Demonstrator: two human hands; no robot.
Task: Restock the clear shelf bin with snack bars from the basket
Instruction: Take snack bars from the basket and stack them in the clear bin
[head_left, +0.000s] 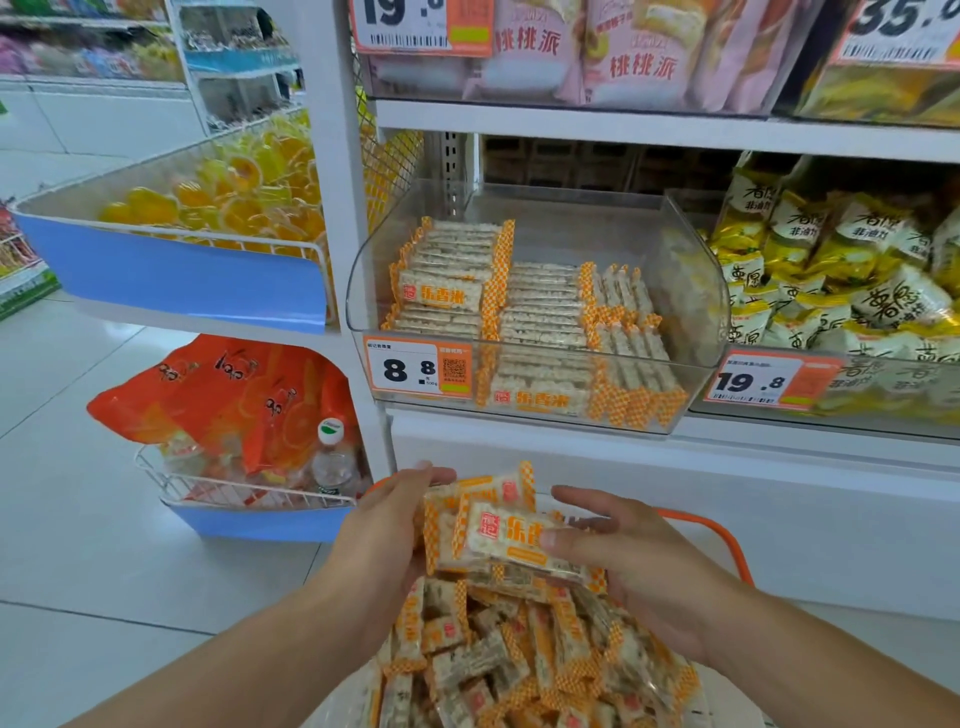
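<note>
I see my left hand (387, 525) and right hand (631, 551) clasping a stack of snack bars (498, 530) between them above the basket (727, 545). The clear shelf bin (691, 291) sits higher, its right rear open.

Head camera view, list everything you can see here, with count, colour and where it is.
Clear shelf bin: one, transparent, middle shelf, partly filled.
Snack bars in bin: many, white with orange checked ends, stacked in rows at left and centre.
Price tag 8.8: one, orange and white, on the bin's front left.
Basket: one, orange rim, bottom of view below the hands.
Loose bars in basket: many, same orange and white wrap, heaped.
Held bars: a small bunch, between both hands.
Yellow snack bags: many, bin to the right.
Pink packs: several, top shelf.
Water bottle: one, clear with white cap, low wire rack at left.
Left hand: holding the bunch.
Right hand: holding the bunch.
</note>
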